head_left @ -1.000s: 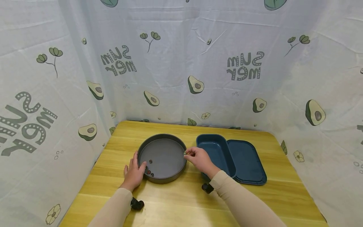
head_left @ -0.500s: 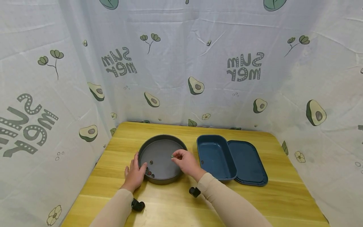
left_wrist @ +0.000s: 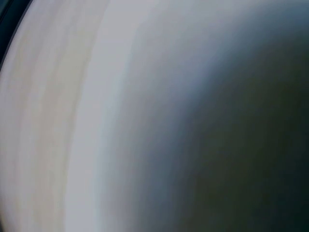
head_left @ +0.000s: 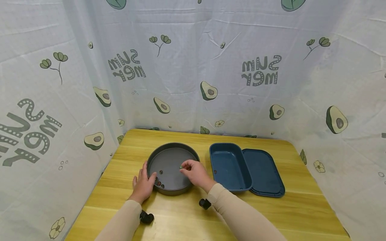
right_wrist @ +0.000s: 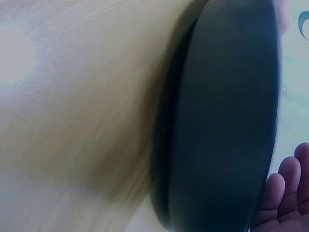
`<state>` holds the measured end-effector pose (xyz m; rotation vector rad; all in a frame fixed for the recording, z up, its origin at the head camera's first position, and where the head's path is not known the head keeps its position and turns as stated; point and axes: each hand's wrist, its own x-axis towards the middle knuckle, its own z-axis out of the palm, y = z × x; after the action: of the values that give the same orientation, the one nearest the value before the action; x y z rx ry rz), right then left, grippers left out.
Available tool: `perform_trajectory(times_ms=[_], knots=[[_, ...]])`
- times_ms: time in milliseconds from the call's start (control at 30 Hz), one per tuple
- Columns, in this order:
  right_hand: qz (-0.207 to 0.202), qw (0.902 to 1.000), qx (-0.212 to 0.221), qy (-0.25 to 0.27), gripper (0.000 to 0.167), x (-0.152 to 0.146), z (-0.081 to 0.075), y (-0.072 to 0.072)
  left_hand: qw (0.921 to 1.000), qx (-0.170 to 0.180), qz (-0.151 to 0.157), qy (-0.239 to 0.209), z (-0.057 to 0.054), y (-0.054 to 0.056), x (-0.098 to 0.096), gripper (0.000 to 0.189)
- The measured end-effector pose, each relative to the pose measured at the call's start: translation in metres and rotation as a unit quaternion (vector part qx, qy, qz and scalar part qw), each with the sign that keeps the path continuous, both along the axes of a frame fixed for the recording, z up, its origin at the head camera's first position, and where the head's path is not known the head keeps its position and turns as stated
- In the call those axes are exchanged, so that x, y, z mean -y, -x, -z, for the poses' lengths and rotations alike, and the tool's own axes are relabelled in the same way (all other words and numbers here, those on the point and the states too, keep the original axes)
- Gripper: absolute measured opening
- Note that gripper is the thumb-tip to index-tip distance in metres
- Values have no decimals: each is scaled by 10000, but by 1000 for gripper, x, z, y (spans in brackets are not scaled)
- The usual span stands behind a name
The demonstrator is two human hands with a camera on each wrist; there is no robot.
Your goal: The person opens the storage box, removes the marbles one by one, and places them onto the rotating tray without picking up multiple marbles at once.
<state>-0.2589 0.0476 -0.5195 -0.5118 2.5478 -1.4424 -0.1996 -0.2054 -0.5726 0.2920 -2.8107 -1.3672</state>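
A round dark grey pan [head_left: 174, 164] stands on the table, its side wall filling the middle of the right wrist view. My left hand [head_left: 144, 185] holds the pan's left rim, thumb over the inside and fingers along the outer wall. Above the right half of the pan, my right hand [head_left: 195, 173] pinches a small greenish marble [head_left: 181, 167] between thumb and fingertips. Several dark reddish marbles, one of them red [head_left: 159, 183], lie in the pan near my left thumb. The left wrist view is a blur.
Right of the pan stands a deep blue rectangular container [head_left: 230, 164] with a small dark marble [head_left: 215, 172] at its left side. Its flat blue lid [head_left: 263, 172] lies beside it. Printed curtain [head_left: 187, 67] encloses the wooden table [head_left: 181, 214].
My right hand has moved left from the pan's right rim to over its inside, still pinching the greenish marble, uncovering the blue container's left side. My left hand has stayed put.
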Motion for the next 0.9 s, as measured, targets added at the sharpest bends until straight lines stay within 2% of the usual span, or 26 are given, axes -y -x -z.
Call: perform_trajectory(times_ms=[467, 700, 900], knots=[[-60, 9998, -4, -190, 8, 5, 13, -3, 9998, -183, -45, -48, 3, 1, 2, 75], [-92, 9992, -37, -374, 8, 6, 16, -6, 10000, -10, 9, 5, 2, 0, 3, 75], [-188, 9990, -106, -380, 7, 6, 16, -9, 10000, -9, -11, 27, 5, 2, 4, 75]])
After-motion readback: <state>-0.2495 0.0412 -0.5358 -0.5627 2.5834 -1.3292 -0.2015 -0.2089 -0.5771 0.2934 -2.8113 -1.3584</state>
